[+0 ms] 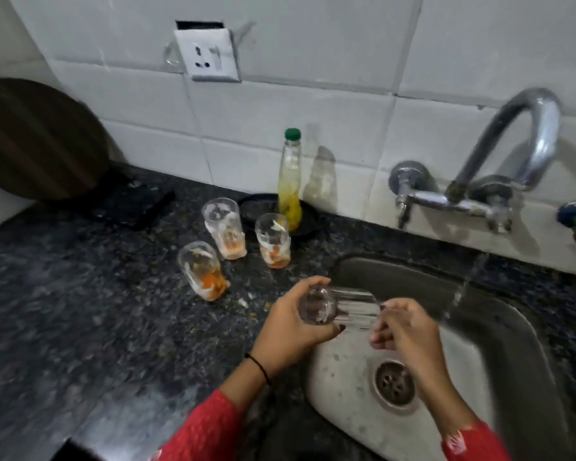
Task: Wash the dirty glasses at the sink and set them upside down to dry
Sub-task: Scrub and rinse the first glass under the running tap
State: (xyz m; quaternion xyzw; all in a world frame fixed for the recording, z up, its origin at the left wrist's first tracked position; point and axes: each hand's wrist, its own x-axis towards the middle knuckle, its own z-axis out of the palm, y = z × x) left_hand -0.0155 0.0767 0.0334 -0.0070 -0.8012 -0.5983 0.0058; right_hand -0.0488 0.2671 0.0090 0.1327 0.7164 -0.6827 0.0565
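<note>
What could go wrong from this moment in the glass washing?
The glass, held sideways between left hand and right hand above the sink rim, could slip when wet and strike the steel. Three dirty glasses stand on the counter close to the left hand; a swing back could knock one over. The water falls past the glass, so it may splash.
</note>
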